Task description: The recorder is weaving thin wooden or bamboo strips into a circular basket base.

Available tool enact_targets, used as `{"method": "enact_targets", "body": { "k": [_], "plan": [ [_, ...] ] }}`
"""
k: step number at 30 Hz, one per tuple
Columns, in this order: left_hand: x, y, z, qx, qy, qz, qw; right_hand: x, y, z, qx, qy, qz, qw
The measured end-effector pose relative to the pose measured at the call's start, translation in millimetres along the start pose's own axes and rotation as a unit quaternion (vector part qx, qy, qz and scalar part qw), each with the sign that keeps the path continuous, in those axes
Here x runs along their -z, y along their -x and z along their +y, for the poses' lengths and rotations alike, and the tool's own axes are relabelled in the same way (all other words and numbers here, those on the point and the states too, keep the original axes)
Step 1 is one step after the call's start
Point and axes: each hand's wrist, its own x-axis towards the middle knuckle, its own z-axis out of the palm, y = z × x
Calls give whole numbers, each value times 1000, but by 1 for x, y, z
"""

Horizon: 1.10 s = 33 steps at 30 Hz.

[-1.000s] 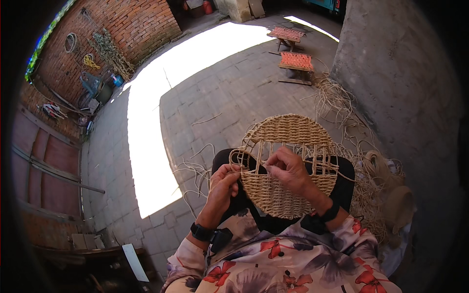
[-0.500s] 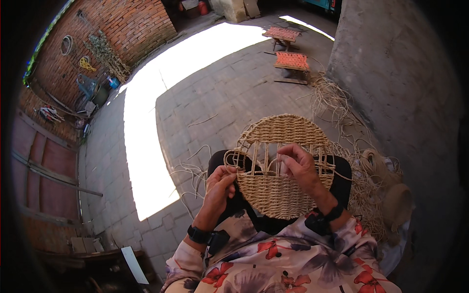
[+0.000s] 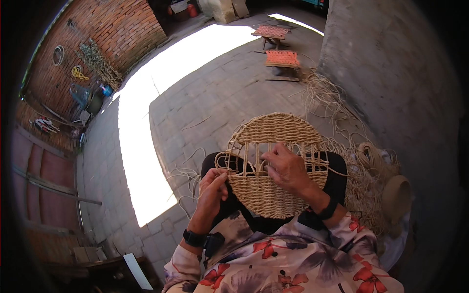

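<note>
A round panel woven from straw cord [image 3: 266, 198] lies across my lap on dark trousers. Its far and near parts are closely woven, and an open band with bare upright cords crosses the middle. At the panel's left edge, my left hand [image 3: 211, 194] pinches the rim where a loop of cord [image 3: 219, 157] curves out. My right hand [image 3: 289, 171] is over the open band, its fingers drawn together at the upright cords. They seem to grip a strand of straw cord, mostly hidden by the fingers. A loose end sticks out at the panel's right edge.
A tangled heap of straw cord [image 3: 367, 188] with a coiled roll lies to my right, beside a grey wall [image 3: 391, 63]. Two low stools with red woven seats [image 3: 283, 58] stand ahead. More loose strands [image 3: 188, 175] lie on the paving by my left knee.
My right hand has shifted slightly left along the open band and turned, its back now more toward me. My left hand keeps its pinch on the rim. The whole view has shifted a little.
</note>
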Motion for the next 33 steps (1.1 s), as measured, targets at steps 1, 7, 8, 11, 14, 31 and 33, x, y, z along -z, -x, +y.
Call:
{"method": "enact_targets", "body": {
  "k": [1, 7, 8, 11, 14, 31, 33],
  "plan": [
    [0, 0, 0, 1, -3, -1, 1000, 0, 0, 0, -1, 1, 1, 1000],
    [3, -1, -2, 1, -7, -8, 1000, -1, 3, -1, -20, -41, 81, 996],
    [4, -1, -3, 2, -7, -8, 1000, -1, 4, -1, 3, -23, 20, 1000],
    [2, -2, 0, -5, -11, -10, 1000, -8, 6, 0, 34, 0, -39, 999],
    [-4, 0, 2, 2, -21, 9, 1000, -11, 8, 2, 39, 4, -39, 998],
    [-2, 1, 0, -10, -9, -1, 1000, -13, 11, -1, -105, -179, 43, 977],
    [2, 1, -3, -10, -12, 0, 1000, -3, 16, 0, -108, -266, -11, 958]
  ]
}}
